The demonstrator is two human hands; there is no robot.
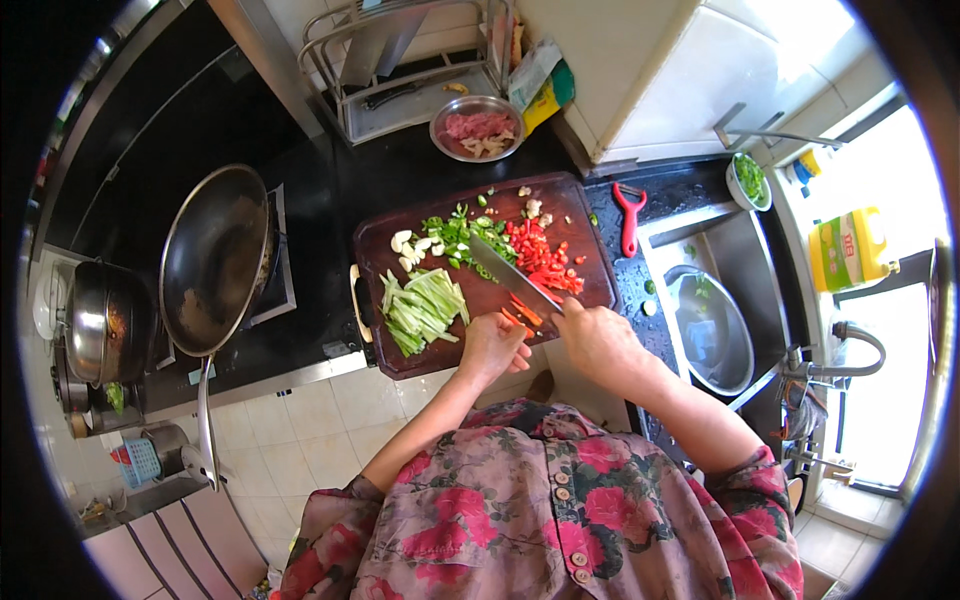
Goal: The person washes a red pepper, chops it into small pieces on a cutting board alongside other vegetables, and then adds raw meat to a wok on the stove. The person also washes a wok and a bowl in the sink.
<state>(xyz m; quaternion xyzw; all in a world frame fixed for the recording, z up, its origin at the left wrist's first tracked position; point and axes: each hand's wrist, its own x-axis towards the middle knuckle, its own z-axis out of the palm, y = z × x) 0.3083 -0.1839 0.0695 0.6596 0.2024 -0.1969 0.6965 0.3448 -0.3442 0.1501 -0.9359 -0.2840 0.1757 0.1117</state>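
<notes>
My right hand (600, 337) grips the handle of a kitchen knife (504, 268), its blade pointing up and left over the dark wooden cutting board (480, 315). At the board's near edge, my left hand (493, 343) has its fingertips at a strip of red chili (514, 321); whether it grips the strip I cannot tell. More red strips lie between the hands. Chopped red chili (536, 251) is heaped to the right of sliced green chili (454, 231). White garlic cloves (409, 247) lie at the left, above a pile of pale green vegetable strips (422, 309). Ginger pieces (533, 208) sit near the far edge.
A steel bowl of raw meat (478, 129) stands behind the board, beside a knife rack (405, 90). A red peeler (629, 220) lies right of the board, before a sink holding a metal basin (709, 330). A wok (216, 259) rests on the stove at left, its handle jutting out.
</notes>
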